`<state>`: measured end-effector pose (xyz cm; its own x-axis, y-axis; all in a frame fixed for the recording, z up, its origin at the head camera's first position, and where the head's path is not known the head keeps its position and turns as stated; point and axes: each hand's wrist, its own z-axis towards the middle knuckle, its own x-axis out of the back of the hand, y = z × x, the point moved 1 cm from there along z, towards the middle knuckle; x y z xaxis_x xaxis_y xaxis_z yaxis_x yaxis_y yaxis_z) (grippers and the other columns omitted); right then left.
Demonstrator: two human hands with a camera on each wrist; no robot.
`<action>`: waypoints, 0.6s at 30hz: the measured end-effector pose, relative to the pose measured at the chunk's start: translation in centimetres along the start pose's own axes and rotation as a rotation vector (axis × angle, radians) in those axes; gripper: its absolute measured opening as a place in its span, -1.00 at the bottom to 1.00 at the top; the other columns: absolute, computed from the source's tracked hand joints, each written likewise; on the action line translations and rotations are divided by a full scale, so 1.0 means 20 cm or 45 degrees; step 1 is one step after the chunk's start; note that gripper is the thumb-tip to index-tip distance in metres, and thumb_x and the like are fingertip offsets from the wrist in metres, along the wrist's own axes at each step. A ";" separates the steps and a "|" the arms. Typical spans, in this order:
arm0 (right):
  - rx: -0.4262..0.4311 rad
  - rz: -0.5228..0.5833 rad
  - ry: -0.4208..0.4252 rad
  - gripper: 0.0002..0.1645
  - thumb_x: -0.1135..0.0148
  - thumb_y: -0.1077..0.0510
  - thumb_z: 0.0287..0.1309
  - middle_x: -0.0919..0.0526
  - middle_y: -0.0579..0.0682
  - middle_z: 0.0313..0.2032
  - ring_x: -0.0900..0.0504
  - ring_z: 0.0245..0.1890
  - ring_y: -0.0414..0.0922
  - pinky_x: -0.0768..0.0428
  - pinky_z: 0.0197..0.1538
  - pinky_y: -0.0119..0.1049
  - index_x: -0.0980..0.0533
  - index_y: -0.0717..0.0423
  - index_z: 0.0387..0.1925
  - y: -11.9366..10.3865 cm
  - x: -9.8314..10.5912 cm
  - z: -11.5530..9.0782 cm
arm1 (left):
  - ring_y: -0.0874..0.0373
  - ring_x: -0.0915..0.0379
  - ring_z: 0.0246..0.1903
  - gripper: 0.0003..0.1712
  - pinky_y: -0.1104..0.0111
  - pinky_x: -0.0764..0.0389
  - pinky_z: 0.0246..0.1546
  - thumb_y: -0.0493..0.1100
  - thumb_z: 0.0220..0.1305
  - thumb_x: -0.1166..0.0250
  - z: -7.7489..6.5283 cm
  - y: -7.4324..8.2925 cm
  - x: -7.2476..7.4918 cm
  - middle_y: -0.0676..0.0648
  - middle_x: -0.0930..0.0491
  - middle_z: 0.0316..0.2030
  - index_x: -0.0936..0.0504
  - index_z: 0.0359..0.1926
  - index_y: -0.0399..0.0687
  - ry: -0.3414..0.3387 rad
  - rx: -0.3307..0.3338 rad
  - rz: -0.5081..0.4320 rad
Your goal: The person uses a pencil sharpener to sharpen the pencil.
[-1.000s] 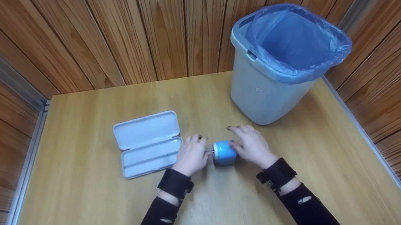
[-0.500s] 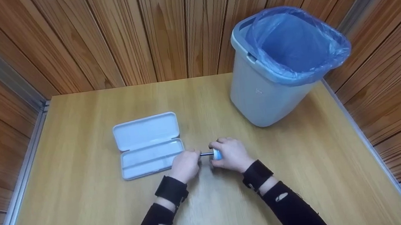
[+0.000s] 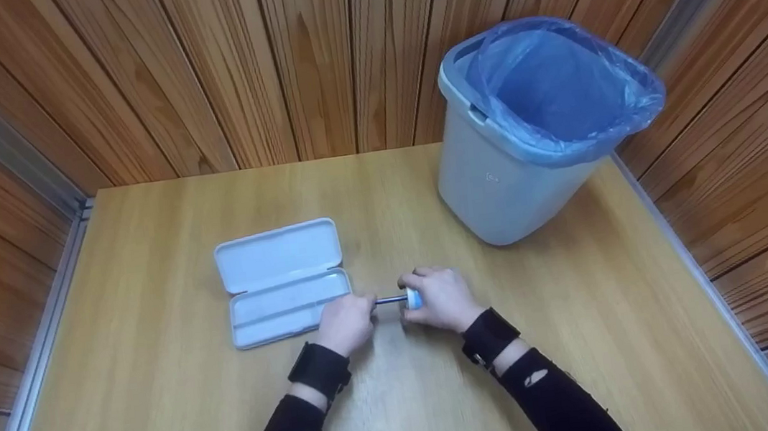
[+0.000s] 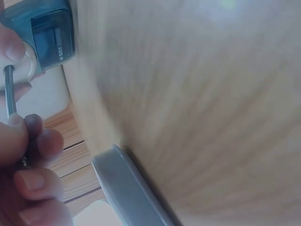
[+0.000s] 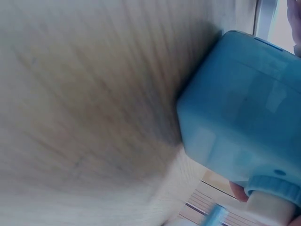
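My left hand (image 3: 346, 324) pinches a slim dark pencil (image 3: 391, 300) between thumb and fingers. The pencil spans the gap to the pale round front of a blue pencil sharpener (image 3: 414, 298). Curled around that sharpener is my right hand (image 3: 443, 299), which hides most of it from the head view. Up close in the left wrist view, the pencil (image 4: 10, 92) meets the pale front of the sharpener (image 4: 51, 40), whose dark translucent compartment carries lettering. The right wrist view shows the smooth blue body of the sharpener (image 5: 244, 103) low over the table.
An open, pale pencil case (image 3: 280, 256) lies just left of my left hand, with a lengthwise divider in its lower half. A grey bin (image 3: 504, 194) with a blue bag liner (image 3: 558, 91) stands at the back right. Wood-panelled walls (image 3: 308, 58) enclose the tabletop (image 3: 162, 429).
My right hand has come left and closed around the sharpener. My left hand has drawn leftward and slightly toward me, exposing more of the pencil.
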<state>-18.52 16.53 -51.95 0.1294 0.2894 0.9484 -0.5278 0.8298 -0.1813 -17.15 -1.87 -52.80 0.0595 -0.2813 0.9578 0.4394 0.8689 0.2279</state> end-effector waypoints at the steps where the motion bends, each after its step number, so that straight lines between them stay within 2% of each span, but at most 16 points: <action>1: -0.001 0.003 0.001 -0.53 -0.34 -0.16 -0.34 -0.59 -0.13 -0.42 -0.52 -0.48 -0.14 -0.45 -0.43 -0.30 -0.53 -0.15 -0.25 0.00 0.00 0.00 | 0.10 -0.39 -0.68 -0.88 0.35 -0.33 -0.68 -0.24 -0.08 -0.32 0.00 0.00 0.00 -0.01 -0.52 -0.66 -0.50 -0.53 -0.05 0.004 0.002 -0.004; 10: 0.020 0.017 0.048 -0.53 -0.34 -0.16 -0.36 -0.59 -0.13 -0.45 -0.54 -0.48 -0.15 -0.47 -0.42 -0.32 -0.54 -0.13 -0.28 0.00 -0.01 0.00 | 0.10 -0.39 -0.69 -0.80 0.33 -0.30 -0.71 -0.27 -0.11 -0.34 -0.02 -0.02 0.01 0.01 -0.49 -0.68 -0.44 -0.60 -0.04 0.057 -0.010 -0.038; 18: 0.037 0.010 0.066 -0.53 -0.31 -0.18 -0.36 -0.60 -0.13 -0.45 -0.56 -0.48 -0.15 -0.49 -0.41 -0.32 -0.54 -0.13 -0.28 0.00 0.00 0.00 | 0.10 -0.41 -0.68 -0.80 0.33 -0.28 -0.71 -0.26 -0.10 -0.33 -0.01 -0.03 0.00 0.04 -0.50 -0.68 -0.43 -0.62 -0.01 0.063 0.000 -0.045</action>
<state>-18.63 16.48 -52.03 0.1680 0.3206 0.9322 -0.5529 0.8135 -0.1801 -17.19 -2.54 -53.05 0.0884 -0.3318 0.9392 0.4423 0.8579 0.2614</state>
